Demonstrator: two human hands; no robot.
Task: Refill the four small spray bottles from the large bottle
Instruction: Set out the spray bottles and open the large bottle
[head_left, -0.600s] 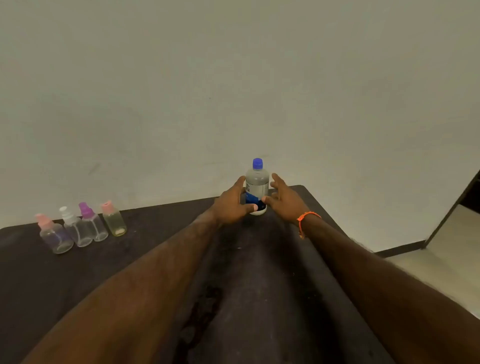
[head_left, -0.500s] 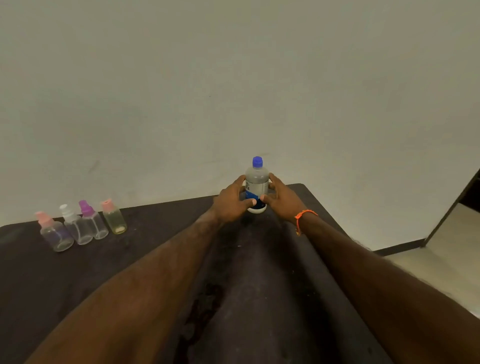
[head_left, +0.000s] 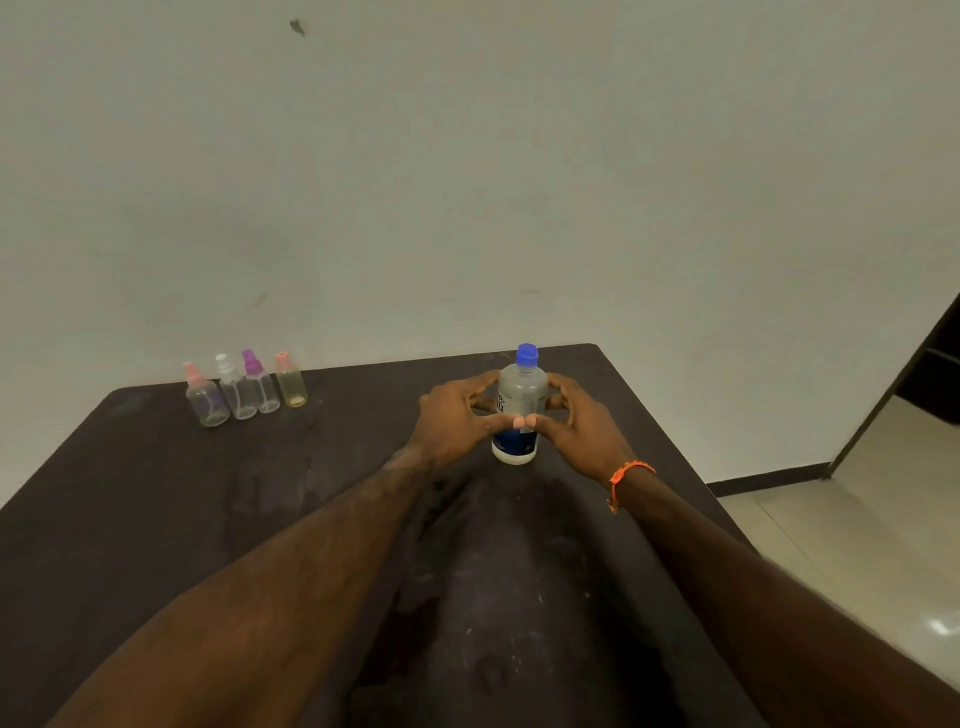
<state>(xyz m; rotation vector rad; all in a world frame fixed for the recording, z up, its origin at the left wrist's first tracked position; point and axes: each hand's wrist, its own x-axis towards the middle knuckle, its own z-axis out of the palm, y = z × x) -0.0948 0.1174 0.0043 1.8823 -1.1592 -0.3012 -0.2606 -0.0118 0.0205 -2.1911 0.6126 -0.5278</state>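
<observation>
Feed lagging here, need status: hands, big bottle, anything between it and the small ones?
Left hand and right hand both grip large bottle, upright on table, blue cap on. Four small spray bottles capped, far left. Nothing between.

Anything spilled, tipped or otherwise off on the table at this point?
Nothing stands out. The large bottle stands upright with its blue cap on, left hand and right hand wrapped round it. The four small spray bottles stand upright in a row, capped. The dark table looks scuffed and smudged; no clear puddle shows.
</observation>
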